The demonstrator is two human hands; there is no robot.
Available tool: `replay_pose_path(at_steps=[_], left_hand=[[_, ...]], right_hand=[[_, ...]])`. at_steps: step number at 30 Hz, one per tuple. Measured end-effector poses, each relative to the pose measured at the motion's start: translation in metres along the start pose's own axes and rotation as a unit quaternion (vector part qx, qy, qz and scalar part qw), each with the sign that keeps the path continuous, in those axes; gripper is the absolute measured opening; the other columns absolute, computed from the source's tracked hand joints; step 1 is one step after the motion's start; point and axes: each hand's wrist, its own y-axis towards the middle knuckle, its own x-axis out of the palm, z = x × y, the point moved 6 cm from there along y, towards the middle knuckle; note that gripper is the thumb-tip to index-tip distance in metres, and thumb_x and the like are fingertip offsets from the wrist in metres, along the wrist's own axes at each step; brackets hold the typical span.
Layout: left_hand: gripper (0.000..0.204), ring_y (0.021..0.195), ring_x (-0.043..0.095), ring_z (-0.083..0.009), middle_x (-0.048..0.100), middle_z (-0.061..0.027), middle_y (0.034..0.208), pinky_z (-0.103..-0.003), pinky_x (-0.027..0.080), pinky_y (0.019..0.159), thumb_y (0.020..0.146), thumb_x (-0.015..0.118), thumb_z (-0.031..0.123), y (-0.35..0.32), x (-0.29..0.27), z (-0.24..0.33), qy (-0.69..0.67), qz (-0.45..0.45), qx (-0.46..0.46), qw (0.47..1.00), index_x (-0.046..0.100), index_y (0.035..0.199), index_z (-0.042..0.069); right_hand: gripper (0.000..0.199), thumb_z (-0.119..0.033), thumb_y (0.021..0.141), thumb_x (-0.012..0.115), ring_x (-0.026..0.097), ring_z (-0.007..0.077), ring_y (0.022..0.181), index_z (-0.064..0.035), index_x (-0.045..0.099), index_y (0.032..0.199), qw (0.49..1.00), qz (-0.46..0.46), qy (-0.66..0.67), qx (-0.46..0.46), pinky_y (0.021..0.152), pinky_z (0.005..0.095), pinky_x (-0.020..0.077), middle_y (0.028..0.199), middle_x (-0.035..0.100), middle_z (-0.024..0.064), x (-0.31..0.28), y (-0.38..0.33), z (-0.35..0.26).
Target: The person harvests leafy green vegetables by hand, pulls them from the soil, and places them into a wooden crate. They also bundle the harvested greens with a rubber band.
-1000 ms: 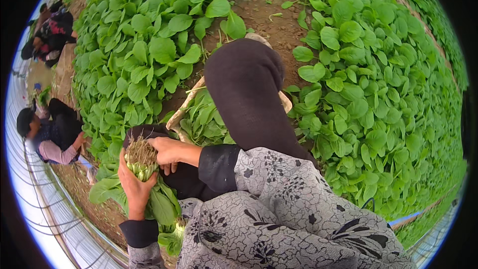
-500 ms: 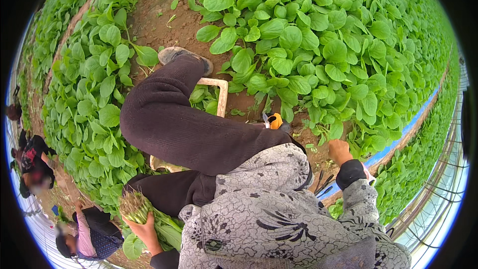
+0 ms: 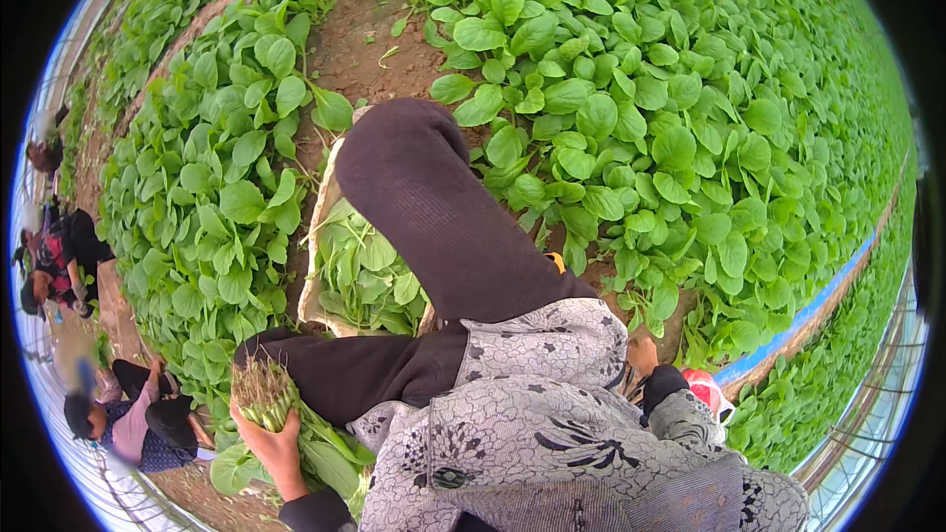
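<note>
My left hand (image 3: 271, 445) is closed round a bunch of leafy greens (image 3: 325, 448), with its pale stems and brown roots (image 3: 259, 384) pointing up beside my lower leg. On the other side, my right hand (image 3: 642, 356) is low by the soil near the edge of the leafy bed. My dark cuff and patterned garment hide part of it, and its fingers do not show clearly. Between my legs stands a pale crate (image 3: 313, 261) with loose green leaves (image 3: 370, 266) in it. My thigh covers the crate's right part.
Dense green plants (image 3: 670, 148) grow ahead and right, with another planted strip (image 3: 207, 207) at left. A bare soil path (image 3: 370, 44) runs between. Near my right cuff lies a red and white thing (image 3: 705, 389). A bit of orange (image 3: 557, 261) shows past my thigh. Other people (image 3: 138, 409) crouch at far left.
My raised knee has shifted up and right in view, uncovering more of the crate and covering my shoe. My right hand has moved lower and closer to my body. The left still grips the bunch.
</note>
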Motion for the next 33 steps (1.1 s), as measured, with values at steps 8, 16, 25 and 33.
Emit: replay_pose_path(at_steps=[8, 16, 25, 33], left_hand=[[0.091, 0.119, 0.047, -0.0361, 0.048, -0.0184, 0.128, -0.044, 0.034, 0.106, 0.057, 0.079, 0.004, -0.069, -0.025, -0.010, -0.057, 0.033, -0.148, 0.987, 0.038, 0.138, 0.002], [0.092, 0.124, 0.046, -0.0312, 0.047, -0.0160, 0.134, -0.041, 0.034, 0.108, 0.058, 0.079, 0.005, -0.146, -0.041, -0.006, -0.052, 0.038, -0.294, 0.954, 0.037, 0.140, 0.001], [0.096, 0.123, 0.050, -0.0319, 0.049, -0.0187, 0.135, -0.045, 0.035, 0.108, 0.065, 0.083, 0.032, -0.181, -0.042, -0.023, -0.020, 0.061, -0.308, 0.949, 0.035, 0.140, -0.003], [0.106, 0.128, 0.047, -0.0354, 0.044, -0.0211, 0.140, -0.048, 0.034, 0.110, 0.069, 0.081, 0.051, -0.160, -0.043, -0.023, -0.006, -0.045, -0.422, 0.905, 0.029, 0.142, -0.004]], right_hand=[[0.022, -0.022, 0.080, 0.066, 0.068, 0.0372, 0.082, -0.0024, 0.069, 0.090, 0.883, -0.129, -0.303, -0.335, 0.069, 0.0448, 0.0529, 0.086, 0.068, 0.0221, -0.044, 0.123, -0.207], [0.014, 0.003, 0.090, 0.046, 0.066, 0.0333, 0.080, 0.0015, 0.059, 0.095, 0.679, 0.211, -0.563, -0.421, 0.068, 0.0415, 0.0516, 0.092, 0.064, 0.0181, -0.179, -0.065, -0.595], [0.027, -0.006, 0.083, 0.050, 0.059, 0.0369, 0.101, 0.0057, 0.060, 0.106, 0.412, -0.469, -0.512, -0.589, 0.091, 0.0422, 0.0465, 0.102, 0.062, 0.0215, 0.173, -0.127, -0.446], [0.074, -0.031, 0.082, 0.064, 0.055, 0.0357, 0.120, 0.0100, 0.038, 0.138, 0.265, -0.602, -0.707, -0.259, 0.099, 0.0419, 0.0455, 0.127, 0.057, 0.0259, 0.247, -0.080, -0.404]])
